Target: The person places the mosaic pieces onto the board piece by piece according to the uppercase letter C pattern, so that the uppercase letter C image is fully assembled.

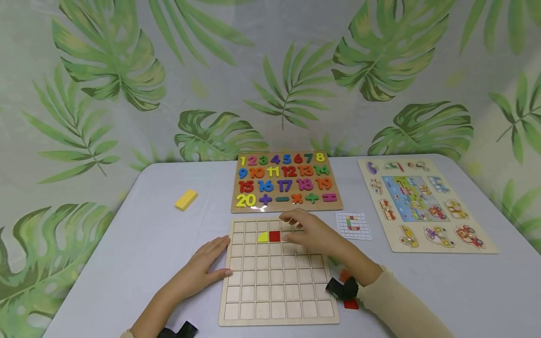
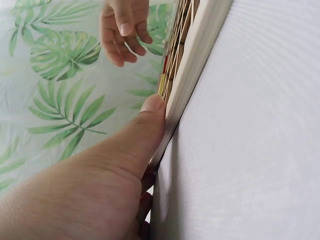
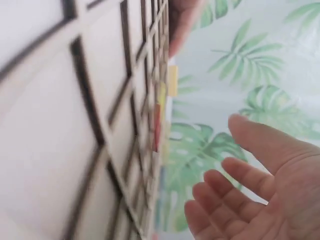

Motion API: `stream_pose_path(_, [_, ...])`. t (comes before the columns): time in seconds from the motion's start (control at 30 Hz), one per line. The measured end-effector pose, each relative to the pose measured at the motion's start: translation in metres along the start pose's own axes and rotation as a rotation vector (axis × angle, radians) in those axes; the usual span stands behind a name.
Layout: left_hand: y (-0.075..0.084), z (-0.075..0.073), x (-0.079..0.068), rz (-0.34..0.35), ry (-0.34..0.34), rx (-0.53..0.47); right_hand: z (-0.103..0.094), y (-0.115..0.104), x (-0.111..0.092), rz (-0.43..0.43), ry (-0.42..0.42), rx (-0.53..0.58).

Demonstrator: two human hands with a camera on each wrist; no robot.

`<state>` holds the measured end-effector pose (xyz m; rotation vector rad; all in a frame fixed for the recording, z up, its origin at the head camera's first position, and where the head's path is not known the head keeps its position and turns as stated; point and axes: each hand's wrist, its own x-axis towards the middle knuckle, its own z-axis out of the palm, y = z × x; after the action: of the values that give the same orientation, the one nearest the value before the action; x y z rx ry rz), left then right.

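Observation:
A wooden grid board (image 1: 268, 295) lies on the table. In one of its upper rows a yellow quarter-round tile (image 1: 263, 237) sits in a cell, with a red square tile (image 1: 274, 236) right beside it. My left hand (image 1: 198, 267) touches the board's left edge with its thumb and fingertips; in the left wrist view the thumb (image 2: 150, 117) presses the board's side. My right hand (image 1: 310, 232) hovers over the board's upper right, just right of the red tile. Its fingers are loosely spread with nothing between them, as the right wrist view shows (image 3: 250, 190).
Behind the grid board lies a number puzzle (image 1: 276, 192). A small printed pattern card (image 1: 354, 226) and a picture puzzle board (image 1: 444, 246) are at the right. A yellow block (image 1: 186, 200) lies at the left. Loose tiles, one of them red (image 1: 351, 304), are partly hidden by the right forearm.

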<state>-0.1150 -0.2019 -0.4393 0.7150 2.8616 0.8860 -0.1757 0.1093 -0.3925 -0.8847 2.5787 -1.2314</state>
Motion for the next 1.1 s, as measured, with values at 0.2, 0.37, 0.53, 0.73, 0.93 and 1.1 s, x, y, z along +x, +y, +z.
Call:
stream_pose_path(0.2, [0.000, 0.000, 0.001, -0.001, -0.003, -0.002, -0.029, -0.008, -0.029, -0.070, 0.109, -0.064])
stream_pose_path(0.37, [0.000, 0.000, 0.001, 0.004, -0.002, 0.001, -0.053, -0.001, -0.066, -0.084, 0.170, -0.145])
stream_pose_path(0.53, [0.000, 0.000, 0.001, -0.002, -0.005, 0.002, -0.065, 0.015, -0.103, -0.001, 0.203, -0.240])
stream_pose_path(0.73, [0.000, 0.000, 0.000, 0.010, 0.013, 0.002, -0.068, 0.030, -0.138, 0.088, 0.196, -0.277])
stream_pose_path(0.93, [-0.001, 0.000, 0.000, 0.010, 0.012, -0.004, -0.066, 0.045, -0.161, 0.106, 0.179, -0.281])
stream_pose_path(1.1, [-0.001, 0.000, 0.000, 0.006, 0.002, 0.000, -0.066, 0.060, -0.173, 0.113, 0.137, -0.277])
